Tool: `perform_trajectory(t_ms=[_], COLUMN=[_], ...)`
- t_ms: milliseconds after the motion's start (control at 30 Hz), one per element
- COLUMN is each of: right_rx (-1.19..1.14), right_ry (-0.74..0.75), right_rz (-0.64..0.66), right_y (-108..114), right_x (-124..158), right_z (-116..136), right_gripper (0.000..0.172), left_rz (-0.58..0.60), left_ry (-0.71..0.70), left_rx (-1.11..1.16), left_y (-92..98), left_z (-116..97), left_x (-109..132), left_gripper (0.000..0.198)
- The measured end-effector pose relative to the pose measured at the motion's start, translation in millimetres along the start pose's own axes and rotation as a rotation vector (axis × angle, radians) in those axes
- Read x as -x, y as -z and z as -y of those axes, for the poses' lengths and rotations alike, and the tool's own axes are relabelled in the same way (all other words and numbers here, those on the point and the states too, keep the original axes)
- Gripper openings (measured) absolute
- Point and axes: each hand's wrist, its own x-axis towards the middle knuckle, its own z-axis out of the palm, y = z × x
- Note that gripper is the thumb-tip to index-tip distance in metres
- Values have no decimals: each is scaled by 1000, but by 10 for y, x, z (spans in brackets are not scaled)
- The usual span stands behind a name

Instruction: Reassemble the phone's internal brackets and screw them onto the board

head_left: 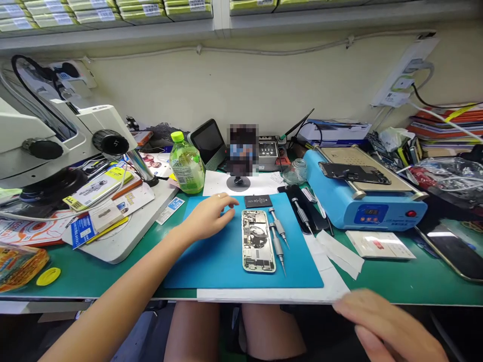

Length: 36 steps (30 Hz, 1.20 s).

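My left hand [211, 215] hovers over the blue mat [215, 256], its fingers loosely bent and apart, nothing in them. Just right of it lies an opened phone [258, 242] with its inner parts showing. A black phone battery [258, 201] rests above the phone's top end. Two precision screwdrivers [278, 249] lie side by side along the phone's right edge. At the table's front edge, lower right, is my right hand [388, 324], slightly blurred. Its fingers reach left, the thumb stands apart, and no held thing shows.
A blue heating machine [332, 201] bears a phone screen part [354, 173]. Another screwdriver [301, 213] lies on a dark phone. A green drink bottle [186, 166] stands behind the mat. A microscope [75, 136] overhangs the left side. White paper strips [341, 254] lie right of the mat.
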Motion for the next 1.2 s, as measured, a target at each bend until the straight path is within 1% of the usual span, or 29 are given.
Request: perform_trajectory(t_ms=[67,133,167,233,300,333,400,533,633,833,1033,1200], right_rx=[-5,38,62,131,190,215,255,310,344,372,339,291], right_ry=[196,274,304,307,305,301,286,225,171,94,71,94], right_rz=[71,217,266,320,371,393,426,458,486,563,589,594], right_y=[0,-115,-202,-392,-548,-597,-633,-562,-550,-645,-649,-692], right_x=[-678,-1345,-1642,-2110,-2375,-2435,-2447,-2325,-2290,-2324,-2349,-2363], right_z=[-76,-257,-377,-633,-860,-947,-1064,-1132,-1138,-1093,-1013,-979], right_gripper=[24,22,23,33,36,37,38,40,43,46,45,45], left_rz=[13,18,22,26,28,28,34,55,63,67,96,114], left_ry=[6,7,6,1,-8,-14,-26,-39,-32,-18,38,62], left_rx=[-39,-69,-80,-92,-94,-91,-79,-39,-5,74,196,230], left_y=[-71,-158,-201,-271,-311,-320,-326,-327,-329,-293,-255,-252], left_z=[64,130,165,234,298,325,366,404,412,409,429,406], left_x=[-283,-498,-568,-635,-626,-607,-569,-561,-589,-578,-561,-569], left_gripper=[32,34,35,36,37,37,37,36,36,40,40,41])
